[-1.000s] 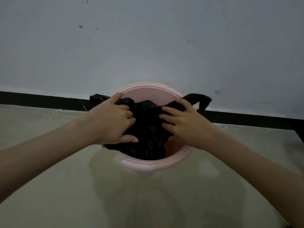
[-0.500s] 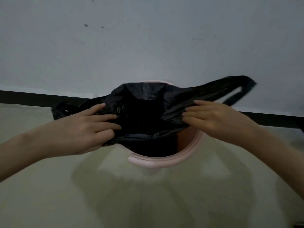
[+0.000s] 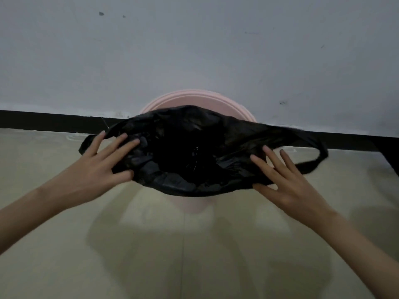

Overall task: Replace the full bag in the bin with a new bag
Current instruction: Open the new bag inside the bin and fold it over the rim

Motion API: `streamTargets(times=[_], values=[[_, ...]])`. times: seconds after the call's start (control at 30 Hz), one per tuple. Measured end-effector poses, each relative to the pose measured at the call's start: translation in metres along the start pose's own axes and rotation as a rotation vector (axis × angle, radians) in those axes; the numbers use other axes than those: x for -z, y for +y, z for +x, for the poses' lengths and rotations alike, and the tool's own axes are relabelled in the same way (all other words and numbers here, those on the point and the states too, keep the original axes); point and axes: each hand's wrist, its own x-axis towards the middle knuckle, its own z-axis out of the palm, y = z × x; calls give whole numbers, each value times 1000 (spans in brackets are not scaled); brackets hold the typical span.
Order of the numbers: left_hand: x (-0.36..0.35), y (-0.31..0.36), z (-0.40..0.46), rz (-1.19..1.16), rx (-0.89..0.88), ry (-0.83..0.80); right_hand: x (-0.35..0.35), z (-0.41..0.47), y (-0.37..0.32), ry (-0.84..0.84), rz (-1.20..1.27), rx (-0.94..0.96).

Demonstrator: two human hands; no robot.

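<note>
Head view, looking down: both bare forearms reach in from the near corners toward a pink bin point(image 3: 195, 98) that stands on the pale floor point(image 3: 194, 255) against the grey wall point(image 3: 194, 50). The left hand point(image 3: 97, 169) lies with fingers spread and nearly straight on the left edge of a black plastic bag point(image 3: 185, 147), its thumb pressed against the bag's near-left rim; the fingers rest flat on the plastic rather than curling around it. The right hand point(image 3: 289, 186) is likewise splayed, fingertips on the bag's right side and thumb under its near-right edge, not closed into a grip. The bag is stretched wide across the bin's mouth, hiding all but the far rim and a bit of the near wall. Its dark interior is unreadable. One handle loop point(image 3: 317, 156) hangs out to the right, clear of the bin; another sticks out left by the left hand's fingertips.
</note>
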Motion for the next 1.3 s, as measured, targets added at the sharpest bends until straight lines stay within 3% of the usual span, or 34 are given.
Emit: streamTargets(times=[0.23,0.4,0.5,0.67,0.73,0.83,0.9,1.3], values=[[3,2,0,-202,114,-37,-30,2,-1,-19,-27,-176],[37,4,28,-301,9,212,-26,-4,6,-105,-61,-211],[54,7,86,-167,-128,250,-26,-1,7,-145,-76,-286],[41,23,170,121,-306,2,-29,7,0,-188,-63,-375],[32,22,187,144,-281,-115,-28,2,1,-211,-52,-364],[18,20,210,211,-245,-161,-24,-7,8,-254,-63,-309],[16,20,224,178,-182,-324,-22,-10,12,-283,-79,-276],[2,-7,273,79,-98,-503,-46,-6,-16,-366,89,-246]])
